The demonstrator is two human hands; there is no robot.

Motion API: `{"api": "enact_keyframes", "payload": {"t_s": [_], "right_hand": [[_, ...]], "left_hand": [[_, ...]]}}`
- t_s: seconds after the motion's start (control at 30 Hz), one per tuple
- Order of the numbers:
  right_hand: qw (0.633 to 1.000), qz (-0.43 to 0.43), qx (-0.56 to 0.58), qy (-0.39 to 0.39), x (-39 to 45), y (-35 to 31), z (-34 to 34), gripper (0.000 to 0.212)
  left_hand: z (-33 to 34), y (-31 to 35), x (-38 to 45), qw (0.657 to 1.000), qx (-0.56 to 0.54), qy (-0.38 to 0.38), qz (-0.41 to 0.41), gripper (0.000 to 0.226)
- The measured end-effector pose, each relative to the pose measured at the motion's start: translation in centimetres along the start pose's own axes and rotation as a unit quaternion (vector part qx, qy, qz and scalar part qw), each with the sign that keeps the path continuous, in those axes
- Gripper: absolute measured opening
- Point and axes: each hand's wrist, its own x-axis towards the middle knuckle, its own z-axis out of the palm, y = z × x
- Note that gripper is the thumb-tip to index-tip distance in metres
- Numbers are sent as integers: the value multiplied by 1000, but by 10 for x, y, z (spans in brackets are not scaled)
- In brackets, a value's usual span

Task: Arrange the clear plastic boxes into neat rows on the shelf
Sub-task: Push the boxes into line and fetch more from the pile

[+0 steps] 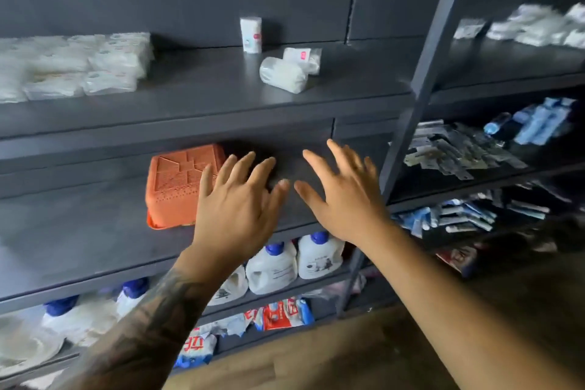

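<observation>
Dark grey shelving unit (202,104) fills the view, and everything here sits in relation to it. On its top board, far left, there's the block of clear plastic boxes (72,65): whitish, translucent, packed side by side in rows and stacked, edges blurred so the count can't be made out. Toward the middle of that same board, a clear cylindrical pack (282,74) lies on its side, a small flat packet with a red mark (303,57) just behind it, and a small white carton (251,34) stands upright near the back wall.

One board down, an orange perforated basket (182,185) lies upside down, base up, left of the hands. Below that board, white jugs with blue caps (296,260) line up, and under them red, white and blue packets (281,313).

Now the hands. Left hand (235,199), back toward the camera, fingers spread wide and straight, gripping nothing; it overlaps the right edge of the orange basket, but whether it touches it can't be told. The forearm is tattooed and rises from the lower left. Right hand (343,196), just beside the left, also splayed and empty, palm facing the middle board, fingertips pointing up toward the underside of the top board. Its bare forearm comes in from the lower right. Both hands sit well below the clear boxes.
</observation>
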Motion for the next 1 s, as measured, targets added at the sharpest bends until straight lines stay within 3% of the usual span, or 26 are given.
{"api": "enact_keyframes", "payload": {"t_s": [0.2,0.37,0.57,0.77,1.0], "right_hand": [[996,88,-11,-3,-50,126,-16,61],[987,160,-29,5,-77,222,-30,62],[960,272,-63,29,-87,343,-54,50],[942,313,-113,41,-51,452,-108,53],[932,333,-123,73,-5,533,-137,52]], "left_hand": [[56,119,19,993,-6,-79,87,64],[87,218,64,975,-43,-83,201,70],[146,338,139,945,-95,-63,308,62],[165,449,236,930,-143,-49,335,64],[193,528,329,930,-140,-24,338,59]]}}
